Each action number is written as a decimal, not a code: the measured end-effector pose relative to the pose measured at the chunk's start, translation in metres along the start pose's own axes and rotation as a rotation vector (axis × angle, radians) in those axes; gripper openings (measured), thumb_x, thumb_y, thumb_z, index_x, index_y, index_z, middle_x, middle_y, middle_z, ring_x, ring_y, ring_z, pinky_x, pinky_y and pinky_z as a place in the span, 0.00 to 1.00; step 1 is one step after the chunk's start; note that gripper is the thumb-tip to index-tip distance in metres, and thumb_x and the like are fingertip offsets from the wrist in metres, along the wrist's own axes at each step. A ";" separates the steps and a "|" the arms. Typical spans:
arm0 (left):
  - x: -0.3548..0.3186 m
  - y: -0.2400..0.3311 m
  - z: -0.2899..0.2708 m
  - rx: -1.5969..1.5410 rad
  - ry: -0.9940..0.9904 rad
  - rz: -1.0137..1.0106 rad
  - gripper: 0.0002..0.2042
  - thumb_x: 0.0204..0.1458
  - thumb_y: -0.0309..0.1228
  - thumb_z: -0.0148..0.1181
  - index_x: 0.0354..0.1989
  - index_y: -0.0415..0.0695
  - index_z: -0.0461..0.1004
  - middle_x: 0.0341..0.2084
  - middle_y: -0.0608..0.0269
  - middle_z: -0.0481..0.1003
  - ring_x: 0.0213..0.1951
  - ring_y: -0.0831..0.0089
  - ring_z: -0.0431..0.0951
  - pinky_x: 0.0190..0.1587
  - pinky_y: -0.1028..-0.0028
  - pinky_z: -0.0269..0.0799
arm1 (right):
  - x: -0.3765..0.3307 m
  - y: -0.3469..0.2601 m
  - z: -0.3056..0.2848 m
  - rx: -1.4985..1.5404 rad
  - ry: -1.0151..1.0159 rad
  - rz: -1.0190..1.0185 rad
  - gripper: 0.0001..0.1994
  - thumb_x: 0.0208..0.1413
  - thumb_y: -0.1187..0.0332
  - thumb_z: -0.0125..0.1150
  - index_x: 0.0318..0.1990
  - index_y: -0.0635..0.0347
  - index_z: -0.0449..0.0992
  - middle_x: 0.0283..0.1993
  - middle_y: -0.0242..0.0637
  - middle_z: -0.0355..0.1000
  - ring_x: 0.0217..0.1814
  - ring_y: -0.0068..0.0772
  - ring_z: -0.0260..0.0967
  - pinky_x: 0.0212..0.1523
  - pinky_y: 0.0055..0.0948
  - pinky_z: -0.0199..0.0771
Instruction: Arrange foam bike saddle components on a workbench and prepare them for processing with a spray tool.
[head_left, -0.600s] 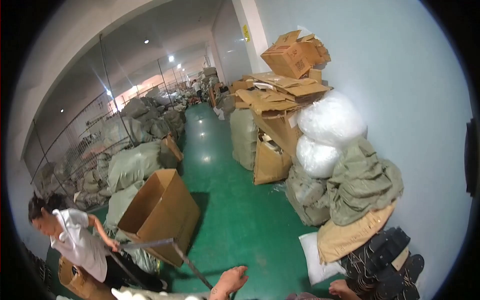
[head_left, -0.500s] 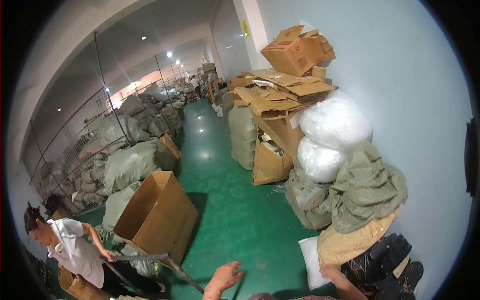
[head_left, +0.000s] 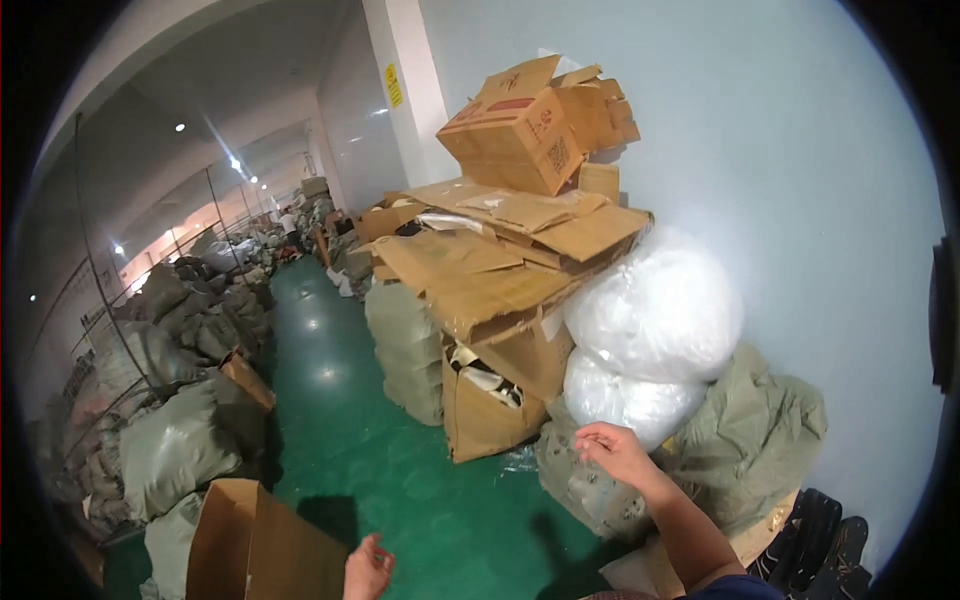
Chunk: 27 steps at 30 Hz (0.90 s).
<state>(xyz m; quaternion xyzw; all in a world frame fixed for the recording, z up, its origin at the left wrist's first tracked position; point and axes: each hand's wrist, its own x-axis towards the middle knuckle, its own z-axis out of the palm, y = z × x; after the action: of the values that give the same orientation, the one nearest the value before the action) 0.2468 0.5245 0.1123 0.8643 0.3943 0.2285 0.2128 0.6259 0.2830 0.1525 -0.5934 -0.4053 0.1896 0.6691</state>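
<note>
Green floor (head_left: 400,500) runs ahead of you toward a far aisle, with a pale blue wall (head_left: 820,200) on your right and bulging sacks (head_left: 180,445) heaped along your left. Your right hand (head_left: 612,452) is raised in front of the grey plastic bag (head_left: 585,490) and the lower white bag (head_left: 620,390); its fingers are loosely bent, close together, with nothing visible between them, and you cannot tell from this angle whether they touch either bag. Your left hand (head_left: 370,570) sits low, just beside the open carton (head_left: 295,550), its fingers slackly curled and apparently empty.

As things lie, the white bags are filled and stacked, the lower beneath the upper white bag (head_left: 660,300), against the pile of cardboard. Several flattened sheets (head_left: 480,280) are already laid over one another, while the printed carton (head_left: 510,140) above them keeps its box shape. Below, a torn-sided carton (head_left: 490,420) has pale contents showing. Beside the white bags, the grey-green sack (head_left: 760,440) slumps in folds, and neither hand grips it.
</note>
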 end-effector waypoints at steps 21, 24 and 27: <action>0.569 0.198 -0.016 -0.343 0.155 0.618 0.20 0.48 0.26 0.57 0.52 0.41 0.67 0.37 0.56 0.75 0.37 0.67 0.74 0.36 0.72 0.69 | 0.343 -0.087 -0.071 -1.200 0.390 -0.671 0.24 0.34 0.75 0.67 0.45 0.61 0.69 0.44 0.44 0.68 0.46 0.48 0.65 0.45 0.38 0.68; 0.641 0.195 0.009 -0.391 0.136 0.608 0.19 0.48 0.27 0.57 0.51 0.41 0.68 0.38 0.56 0.75 0.38 0.68 0.74 0.38 0.71 0.69 | 0.358 -0.086 -0.064 -1.522 0.438 -0.538 0.28 0.34 0.71 0.69 0.48 0.58 0.66 0.45 0.41 0.66 0.47 0.43 0.63 0.43 0.36 0.67; 0.691 0.189 0.027 -0.433 0.153 0.624 0.19 0.47 0.27 0.57 0.50 0.41 0.69 0.38 0.56 0.75 0.40 0.67 0.73 0.40 0.70 0.69 | 0.381 -0.075 -0.068 -1.660 0.552 -0.359 0.26 0.34 0.73 0.68 0.45 0.58 0.66 0.39 0.39 0.67 0.43 0.41 0.64 0.39 0.36 0.67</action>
<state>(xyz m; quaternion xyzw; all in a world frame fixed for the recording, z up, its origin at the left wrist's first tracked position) 0.7765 0.9443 0.3513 0.8581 0.0699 0.4242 0.2807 0.8894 0.5028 0.3468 -0.8389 -0.3233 -0.4219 0.1174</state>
